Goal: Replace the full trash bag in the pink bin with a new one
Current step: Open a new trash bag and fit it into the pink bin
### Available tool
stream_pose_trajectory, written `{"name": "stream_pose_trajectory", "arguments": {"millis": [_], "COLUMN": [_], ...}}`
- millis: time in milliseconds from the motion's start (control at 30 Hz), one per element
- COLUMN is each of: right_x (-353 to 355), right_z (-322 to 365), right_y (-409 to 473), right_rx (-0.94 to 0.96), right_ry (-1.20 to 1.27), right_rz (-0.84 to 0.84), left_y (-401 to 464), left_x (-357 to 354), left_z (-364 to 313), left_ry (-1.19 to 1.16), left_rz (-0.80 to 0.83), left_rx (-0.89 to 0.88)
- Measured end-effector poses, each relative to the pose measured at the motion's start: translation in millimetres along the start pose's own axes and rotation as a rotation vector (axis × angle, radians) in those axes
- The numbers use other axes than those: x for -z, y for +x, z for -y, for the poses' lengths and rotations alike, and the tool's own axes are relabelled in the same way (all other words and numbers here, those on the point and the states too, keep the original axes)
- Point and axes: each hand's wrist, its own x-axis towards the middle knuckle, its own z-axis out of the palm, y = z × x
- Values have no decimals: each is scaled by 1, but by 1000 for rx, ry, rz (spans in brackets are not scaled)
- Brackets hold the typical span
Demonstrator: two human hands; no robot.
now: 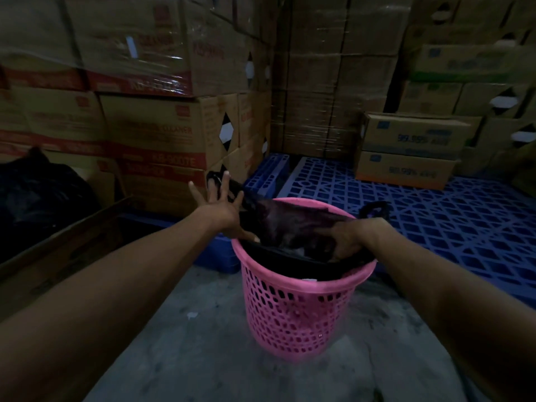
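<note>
bin: pink bin (pixel 293 314) is seen upright on concrete floor (pixel 179 338), centre frame, perforated wall, just in front of blue pallets (pixel 435 221).
bag: black trash bag (pixel 290 224) is draped over the bin mouth, partly tucked inside along the near rim; one handle loop (pixel 374 210) is raised at the far-right rim, the other loop (pixel 213 177) is stretched up and left of the bin.
L hand: left hand (pixel 220 204) is held above and left of the rim, fingers (pixel 193 190) splayed wide; the left bag loop is hooked around the middle fingers, no closed grip is seen.
R hand: right hand (pixel 348 236) is placed at the right rim, fingers curled down and pressed on the bag film; a pinch of the film is likely but fingertips are hidden, so cannot tell for sure.
other bag: a bulging black sack (pixel 37 192) is seen far left, well apart from the bin, behind an open carton flap (pixel 66 236).
bkgd: stacked cardboard boxes (pixel 150 111) are seen behind, some shrink-wrapped; print is mostly too blurred to read.
light: scene is dim.
</note>
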Motion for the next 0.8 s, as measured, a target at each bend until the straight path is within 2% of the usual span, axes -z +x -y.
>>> {"name": "stream_pose_trajectory", "arguments": {"millis": [67,167,200,233,300,333,400,467,600,700,800], "right_x": [2,2,3,4,6,7,5,0,-10,-19,-24], "right_z": [-3,-7,-8,-9,-13,-14,-18,-21,-35,-47,-53], "right_y": [-6,-4,-1,0,4,5,9,8,9,18,29], "right_rx": [-64,-83,-85,-82,-76,-82,-104,-135,-141,-139,-155], "right_ry": [17,95,111,122,107,81,10,-23,-53,-27,-7], "right_rz": [57,34,19,6,-23,-48,-90,-73,-78,-36,-23], "left_y": [3,-1,-7,-13,-20,-21,-12,11,54,68,83], "left_x": [2,14,21,30,46,48,37,16,-22,-28,-30], "left_z": [5,1,-6,-17,-44,-57,-76,-82,-66,-55,-48], "left_ry": [-79,7,80,171,292,293,175,105,229,241,183], "left_rz": [56,58,-17,-170,-535,-604,-518,-330,-18,46,42], "left_rx": [6,-29,-57,-117,-327,-446,-666,-703,-424,-365,-322]}}
